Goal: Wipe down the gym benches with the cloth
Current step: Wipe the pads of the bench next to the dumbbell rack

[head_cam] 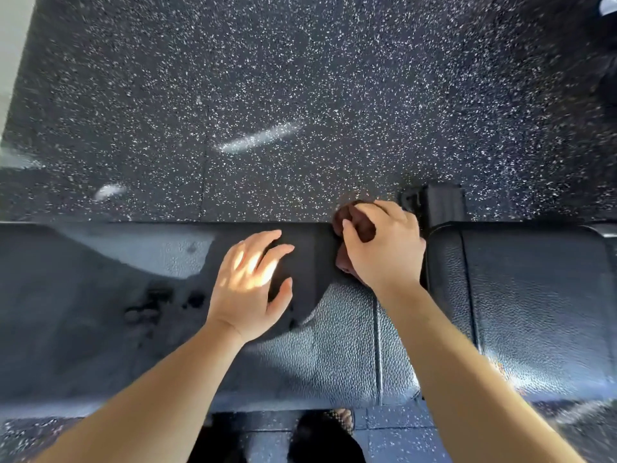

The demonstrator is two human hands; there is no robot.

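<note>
**Hand pose.** Your right hand (384, 248) comes in from the lower right with the forearm extended and the knuckles up. Its fingers are curled tight and the thumb is tucked on the left side, so the grip is closed around the cloth (354, 223). Your left hand (250, 285) is just to the left, palm down, with the fingers straight and spread. It holds nothing. You cannot tell whether its palm touches the upholstery. A patch of sunlight crosses its back.

**Cloth.** The cloth is dark reddish-brown and bunched into a wad. Only a few folds show, and the palm hides the rest.

**Position.** The bench (334, 345) is black with pebbled upholstery and runs left to right across the view. The cloth is pressed on the far edge of the long pad (100, 312), just beside the gap before the shorter pad (534, 312) on the right. Folds protrude beyond your fingertips on the far side and below your thumb on the near side. A black frame part (440, 205) stands just past the gap, on the speckled floor (267, 95).
</note>
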